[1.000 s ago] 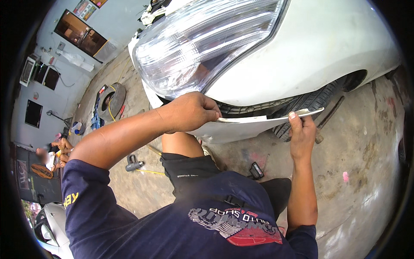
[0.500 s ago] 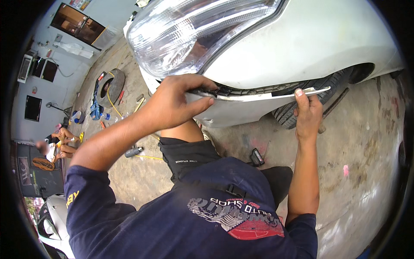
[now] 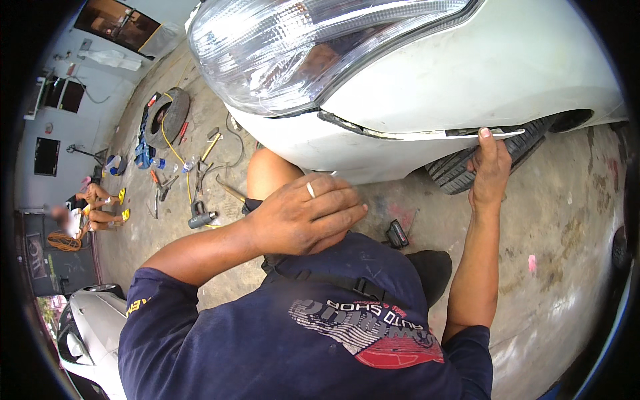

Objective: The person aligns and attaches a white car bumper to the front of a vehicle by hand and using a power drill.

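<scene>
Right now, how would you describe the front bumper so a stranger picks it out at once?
Find the near white car and its clear headlight. Below that in the picture, the white front bumper stretches right toward the tyre. Unlike the neighbouring fender, its tip is in the grip of the right hand.

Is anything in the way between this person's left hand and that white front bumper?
Nothing visible stands between the bare left hand and the smooth white curved bumper. The bare knee shows just left of that gap. The bare right hand pinches the bumper's edge near the black rubber tyre.
</scene>
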### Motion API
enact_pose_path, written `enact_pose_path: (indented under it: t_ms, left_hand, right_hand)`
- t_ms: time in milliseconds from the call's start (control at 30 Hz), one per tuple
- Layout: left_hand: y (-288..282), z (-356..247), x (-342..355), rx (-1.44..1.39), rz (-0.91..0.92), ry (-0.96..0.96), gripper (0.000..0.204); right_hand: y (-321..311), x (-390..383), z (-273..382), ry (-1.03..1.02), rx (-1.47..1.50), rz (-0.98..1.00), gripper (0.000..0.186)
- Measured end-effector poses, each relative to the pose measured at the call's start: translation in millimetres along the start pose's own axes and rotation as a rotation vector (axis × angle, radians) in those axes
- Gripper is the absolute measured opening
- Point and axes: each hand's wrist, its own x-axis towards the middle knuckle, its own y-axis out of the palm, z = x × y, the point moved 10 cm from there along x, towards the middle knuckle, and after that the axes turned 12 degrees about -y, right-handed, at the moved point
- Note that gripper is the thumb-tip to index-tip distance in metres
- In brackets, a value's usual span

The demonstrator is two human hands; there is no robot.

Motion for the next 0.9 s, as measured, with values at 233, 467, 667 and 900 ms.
enact_pose_path:
  t_ms: [233, 467, 667, 900]
  left_hand:
    - [14.9, 38.0, 7.7, 0.34, -0.032, 0.026, 0.058]
    - [19.7, 63.9, -7.8, 0.592, -0.11, -0.153, 0.065]
    - [15.3, 64.2, -12.4, 0.7, -0.19, -0.067, 0.07]
    - [25.8, 66.0, -10.6, 0.83, -0.159, -0.074, 0.064]
  right_hand:
    - [-1.2, 0.8, -1.4, 0.002, -0.025, -0.003, 0.046]
    - [1.5, -7.6, -1.8, 0.021, 0.094, -0.06, 0.038]
    - [-4.1, -20.7, 12.8, -0.054, 0.124, -0.08, 0.031]
    - [-0.9, -13.6, 14.0, -0.083, 0.055, -0.087, 0.037]
